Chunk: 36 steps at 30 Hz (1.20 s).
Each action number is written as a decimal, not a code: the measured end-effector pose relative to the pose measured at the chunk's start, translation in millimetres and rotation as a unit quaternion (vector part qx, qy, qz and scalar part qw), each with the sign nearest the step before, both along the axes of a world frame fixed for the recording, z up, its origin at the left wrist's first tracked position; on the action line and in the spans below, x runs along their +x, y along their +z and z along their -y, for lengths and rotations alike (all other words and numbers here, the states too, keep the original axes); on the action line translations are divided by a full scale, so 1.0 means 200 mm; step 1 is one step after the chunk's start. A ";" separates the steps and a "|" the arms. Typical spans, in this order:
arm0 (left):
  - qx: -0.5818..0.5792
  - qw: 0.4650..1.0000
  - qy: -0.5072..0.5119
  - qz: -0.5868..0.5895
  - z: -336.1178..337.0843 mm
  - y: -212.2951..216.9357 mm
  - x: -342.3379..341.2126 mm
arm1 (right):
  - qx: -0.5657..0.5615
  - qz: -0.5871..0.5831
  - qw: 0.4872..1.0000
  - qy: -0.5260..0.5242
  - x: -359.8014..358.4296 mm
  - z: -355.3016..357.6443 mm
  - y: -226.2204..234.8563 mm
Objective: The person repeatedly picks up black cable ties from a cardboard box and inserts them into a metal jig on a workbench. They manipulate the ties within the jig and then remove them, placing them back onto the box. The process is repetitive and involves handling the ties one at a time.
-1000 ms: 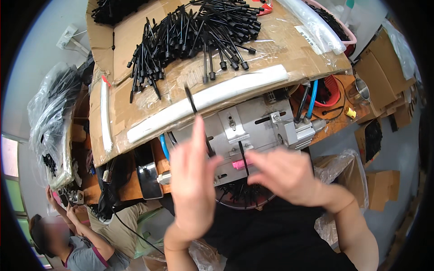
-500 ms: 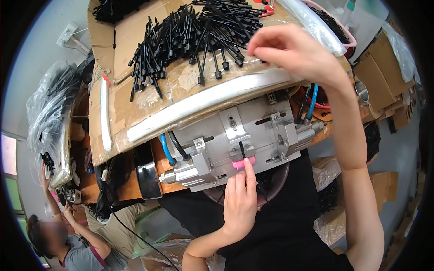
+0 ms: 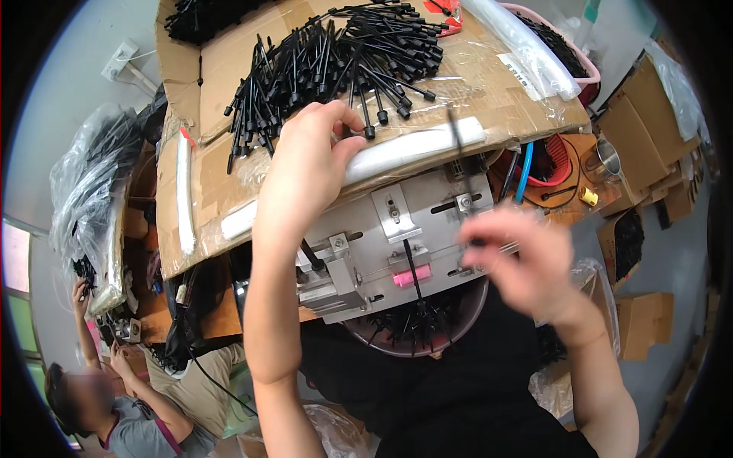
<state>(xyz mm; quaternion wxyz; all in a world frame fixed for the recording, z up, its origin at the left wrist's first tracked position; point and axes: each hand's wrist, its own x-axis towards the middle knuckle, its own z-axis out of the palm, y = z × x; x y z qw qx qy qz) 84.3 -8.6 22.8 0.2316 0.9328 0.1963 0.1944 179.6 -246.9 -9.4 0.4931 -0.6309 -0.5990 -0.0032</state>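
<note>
At the far left a bundle of clear plastic bags (image 3: 80,198) holding black parts hangs beside the cardboard sheet (image 3: 221,61) that covers the bench. Below it, in the lower left corner, another person (image 3: 130,416) sits bent over, hands raised near the bags.

The cardboard sheet carries a loose heap of black plastic rods (image 3: 336,61) across its middle and far edge, each rod with a thicker head at 1 end. A white foam strip (image 3: 408,149) runs along the near edge of the cardboard. The left hand (image 3: 309,164) reaches up onto that near edge, its fingertips (image 3: 347,122) curled together among the nearest rods; whether they pinch 1 of them cannot be told.

Just under the near edge sits a grey metal jig (image 3: 397,229) with slots and brackets, a pink block (image 3: 412,276) at its front edge and 1 black rod (image 3: 412,259) standing in it. Under the jig a round basin (image 3: 466,324) holds more black pieces.

The right hand (image 3: 527,263) hovers at the right end of the jig, blurred, fingers bunched together on a thin black rod (image 3: 458,141) that rises above it. Further right, at the bench's right corner, lie a red basket (image 3: 561,156), a blue tube (image 3: 524,172) and a metal cup (image 3: 607,160), with brown cartons (image 3: 649,99) beyond.
</note>
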 end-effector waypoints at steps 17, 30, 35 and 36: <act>-0.104 0.991 -0.021 -0.088 -0.05 0.09 -0.02 | -0.104 0.051 0.993 -0.008 -0.30 0.10 -0.48; 0.077 0.990 -0.096 0.075 0.00 0.09 -0.02 | -0.092 0.279 0.933 -0.208 0.50 -0.48 0.13; -0.028 0.991 -0.127 0.011 0.02 0.07 0.03 | -0.172 0.293 0.923 -0.179 0.51 -0.59 0.15; -0.029 0.993 -0.111 0.021 0.03 0.08 -0.02 | -0.144 0.272 0.935 -0.173 0.53 -0.57 0.15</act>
